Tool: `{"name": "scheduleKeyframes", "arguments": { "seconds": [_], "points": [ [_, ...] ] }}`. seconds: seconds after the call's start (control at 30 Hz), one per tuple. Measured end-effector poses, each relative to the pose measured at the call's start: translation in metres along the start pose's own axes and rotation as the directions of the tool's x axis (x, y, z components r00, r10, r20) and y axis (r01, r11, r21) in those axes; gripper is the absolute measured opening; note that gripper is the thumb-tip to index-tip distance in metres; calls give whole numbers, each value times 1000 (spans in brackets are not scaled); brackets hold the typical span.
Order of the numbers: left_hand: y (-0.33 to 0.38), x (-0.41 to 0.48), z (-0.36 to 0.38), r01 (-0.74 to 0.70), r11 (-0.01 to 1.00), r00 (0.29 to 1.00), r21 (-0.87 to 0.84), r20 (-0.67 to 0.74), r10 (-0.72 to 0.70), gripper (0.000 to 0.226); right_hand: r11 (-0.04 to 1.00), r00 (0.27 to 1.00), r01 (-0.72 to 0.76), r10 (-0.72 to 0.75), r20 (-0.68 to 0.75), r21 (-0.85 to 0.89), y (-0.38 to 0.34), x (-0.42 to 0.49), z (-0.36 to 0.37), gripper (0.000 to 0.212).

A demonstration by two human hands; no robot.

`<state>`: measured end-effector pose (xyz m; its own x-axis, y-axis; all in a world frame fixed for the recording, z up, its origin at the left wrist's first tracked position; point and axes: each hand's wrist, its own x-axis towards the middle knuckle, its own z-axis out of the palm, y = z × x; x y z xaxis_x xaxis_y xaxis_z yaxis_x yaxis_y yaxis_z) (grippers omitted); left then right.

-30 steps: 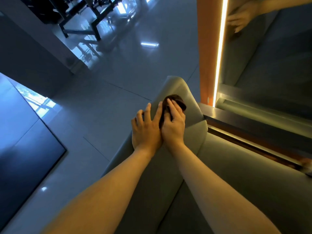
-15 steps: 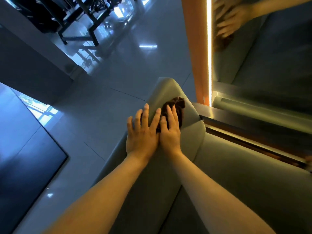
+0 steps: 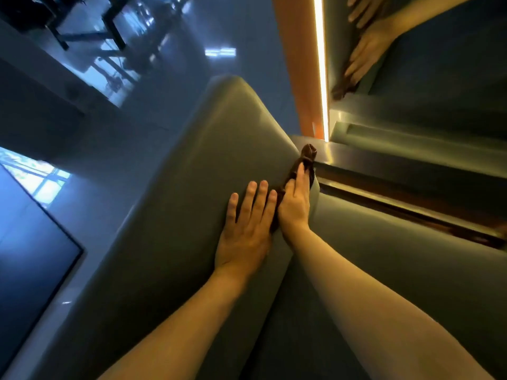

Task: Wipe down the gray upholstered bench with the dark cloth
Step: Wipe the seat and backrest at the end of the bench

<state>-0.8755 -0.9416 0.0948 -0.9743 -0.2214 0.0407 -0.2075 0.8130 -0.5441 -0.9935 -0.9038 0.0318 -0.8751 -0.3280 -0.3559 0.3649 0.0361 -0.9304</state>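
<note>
The gray upholstered bench point(image 3: 208, 165) runs from the bottom of the head view up to a rounded end. My left hand point(image 3: 247, 231) lies flat on its top with straight fingers. Beside it, touching, my right hand point(image 3: 295, 204) presses the dark cloth point(image 3: 307, 154) against the bench's right edge with straight fingers. The cloth's bunched end sticks out past my fingertips toward the metal ledge; the rest is hidden under my hand.
A metal ledge point(image 3: 384, 165) and a mirror panel point(image 3: 439, 78) showing a reflected hand stand right of the bench. A lit strip point(image 3: 322, 72) and an orange panel point(image 3: 296, 64) rise behind. Glossy floor point(image 3: 137, 119) lies to the left, with a dark panel point(image 3: 27, 242) and table legs point(image 3: 109, 28).
Both hands slid back from the rounded end and toward the bench's right edge. The cloth went from the bench top to its right side, now drawn out long.
</note>
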Motion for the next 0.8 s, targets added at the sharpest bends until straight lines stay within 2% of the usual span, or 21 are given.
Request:
{"name": "scheduleKeyframes", "arguments": {
  "seconds": [0.1, 0.2, 0.33, 0.4, 0.47, 0.53, 0.6, 0.7, 0.8],
  "points": [
    [0, -3, 2, 12, 1000, 1000, 23, -22, -11, 76, 987, 990, -128, 133, -49, 99, 38, 0, -13, 53],
    [2, -3, 3, -3, 1000, 1000, 21, -26, 3, 73, 863, 905, -395, 425, -30, 315, 71, -2, -26, 47],
    [1, -2, 2, -8, 999, 1000, 37, -12, 8, 72, 811, 860, -492, 509, 33, 317, 70, -1, -34, 39],
    [1, -3, -2, -4, 1000, 1000, 13, -3, 4, 71, 777, 833, -539, 550, 64, 326, 63, -7, -35, 45],
    [-1, -4, -8, -18, 999, 1000, -43, 1, 19, 66, 801, 852, -519, 511, 111, 300, 47, -29, -30, 52],
    [-3, -10, -14, -51, 989, 999, -138, -19, 48, 56, 874, 906, -422, 396, 150, 241, 34, -55, -20, 64],
    [-8, -27, -21, -55, 970, 998, -236, -21, 52, 49, 914, 925, -358, 320, 204, 189, 25, -77, -8, 77],
    [-22, -71, -35, 43, 937, 999, -346, -13, -51, 61, 941, 925, -307, 260, 278, 143, -5, -115, 10, 72],
    [-47, -119, -60, 152, 942, 986, -298, -13, -164, 69, 986, 953, -136, 105, 283, 94, -47, -163, 28, 62]
  ]
}}
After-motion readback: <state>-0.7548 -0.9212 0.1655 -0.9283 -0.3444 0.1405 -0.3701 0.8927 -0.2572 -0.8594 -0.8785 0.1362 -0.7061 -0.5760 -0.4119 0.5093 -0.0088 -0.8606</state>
